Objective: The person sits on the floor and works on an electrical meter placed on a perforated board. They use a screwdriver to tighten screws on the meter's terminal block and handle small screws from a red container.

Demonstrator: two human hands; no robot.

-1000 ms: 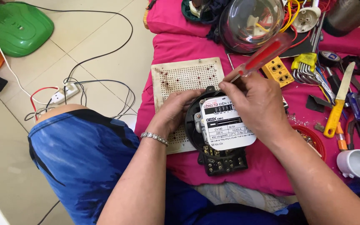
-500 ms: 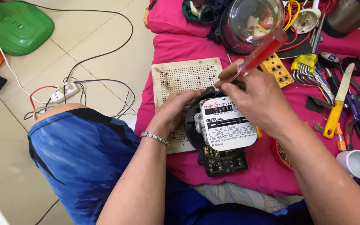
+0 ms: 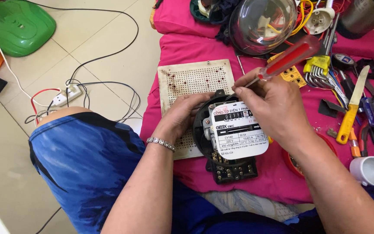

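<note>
Two hands busy: my right hand (image 3: 273, 110) grips the red screwdriver (image 3: 284, 60), handle pointing upper right, tip down-left at the meter (image 3: 232, 134); left hand (image 3: 185, 115) steadies it on the pink cloth (image 3: 187, 47), tiled floor (image 3: 109, 34) beside.

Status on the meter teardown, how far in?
Done: clear dome cover is off, lying behind. In hand: left hand steadies the electric meter on the perforated board; right hand has the red screwdriver at its top edge. Left: face plate still mounted.
</note>
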